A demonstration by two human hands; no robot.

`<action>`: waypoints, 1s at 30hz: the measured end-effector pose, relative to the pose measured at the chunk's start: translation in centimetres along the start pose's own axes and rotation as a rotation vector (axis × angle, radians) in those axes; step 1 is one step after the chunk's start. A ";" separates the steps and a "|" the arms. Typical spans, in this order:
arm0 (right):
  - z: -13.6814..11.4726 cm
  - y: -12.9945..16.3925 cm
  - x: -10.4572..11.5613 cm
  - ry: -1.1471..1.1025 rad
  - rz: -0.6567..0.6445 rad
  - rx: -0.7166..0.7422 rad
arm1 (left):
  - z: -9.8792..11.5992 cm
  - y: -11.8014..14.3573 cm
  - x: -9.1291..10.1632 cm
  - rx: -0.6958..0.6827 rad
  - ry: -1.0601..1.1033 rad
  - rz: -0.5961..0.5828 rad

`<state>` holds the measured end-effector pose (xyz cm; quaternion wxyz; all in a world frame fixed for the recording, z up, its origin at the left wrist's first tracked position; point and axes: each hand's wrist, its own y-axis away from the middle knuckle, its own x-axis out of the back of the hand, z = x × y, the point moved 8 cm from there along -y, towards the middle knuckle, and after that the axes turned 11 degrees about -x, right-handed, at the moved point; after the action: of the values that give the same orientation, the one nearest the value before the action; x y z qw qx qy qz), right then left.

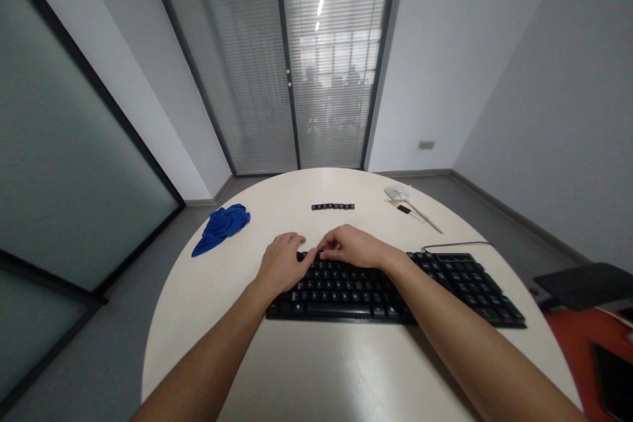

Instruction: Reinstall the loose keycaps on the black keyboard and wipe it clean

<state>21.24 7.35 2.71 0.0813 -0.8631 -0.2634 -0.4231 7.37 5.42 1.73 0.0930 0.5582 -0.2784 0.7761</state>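
A black keyboard (346, 287) lies on the round table in front of me. My left hand (284, 264) rests over its upper left corner, fingers stretched out toward the far edge and thumb on the keys. Close beside it, my right hand (349, 247) has its fingers bent in a pinch at the top row of keys. What is between those fingertips, if anything, is too small to make out. Beyond the hands, a short row of loose black keycaps (333, 206) lies on the table. My right forearm crosses over the keyboard and hides part of it.
A crumpled blue cloth (222, 227) lies on the pale table (346, 369) at the left. At the far right are a brush (418, 210) and a small black piece (403, 209). The keyboard's cable (457, 244) runs toward the right edge. An orange surface (573, 343) stands beyond that edge.
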 end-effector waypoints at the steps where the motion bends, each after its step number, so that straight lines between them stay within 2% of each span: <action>1: 0.0 0.0 0.0 -0.004 -0.004 0.005 | 0.0 0.0 0.0 0.001 -0.002 -0.002; 11: 0.5 -0.2 -0.2 -0.048 -0.007 -0.027 | -0.4 0.1 -0.6 0.018 0.000 -0.026; 18: 1.3 -0.5 -0.5 -0.175 -0.081 -0.010 | -0.6 0.1 -0.6 0.050 0.016 -0.061; 30: 3.2 -1.1 -1.1 -0.352 -0.058 -0.202 | -0.9 0.1 -1.0 0.072 0.045 -0.082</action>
<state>22.26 9.03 -0.27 -0.0651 -0.9196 -0.2545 -0.2922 6.89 5.98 0.58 0.1107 0.5545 -0.2251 0.7935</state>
